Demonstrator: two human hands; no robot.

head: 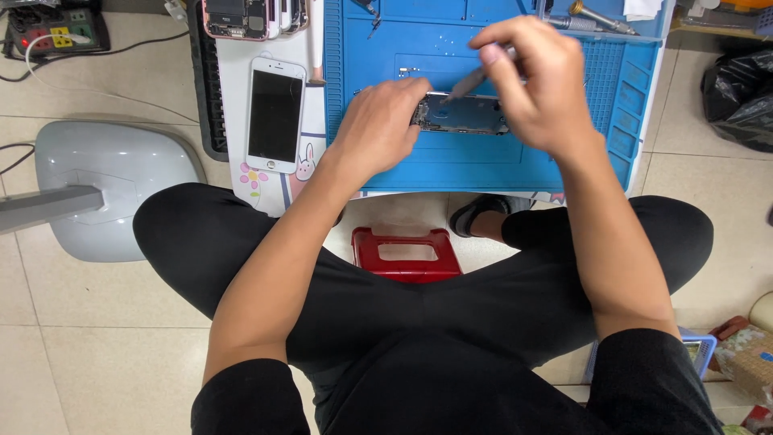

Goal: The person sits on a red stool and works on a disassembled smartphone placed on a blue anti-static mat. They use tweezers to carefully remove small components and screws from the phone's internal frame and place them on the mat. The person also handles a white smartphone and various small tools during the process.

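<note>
an opened phone body point(463, 114) is being steadied on the blue work mat point(483, 165) by the left hand point(377, 129), fingers closed on its edge — while a thin screwdriver point(467, 83) is being pinched in the right hand point(535, 80), tip down inside it. the white screen panel point(275, 114) is already lying apart; internal work is judged unfinished.

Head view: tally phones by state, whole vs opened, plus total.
Whole, screen on, white front: 1, the white phone left of the blue mat.
Opened body: 1, the open phone on the mat, steadied by the left hand; right hand holds a screwdriver to it.
Opened, at top edge: 1, pink-rimmed phone.
Total: 3
</note>
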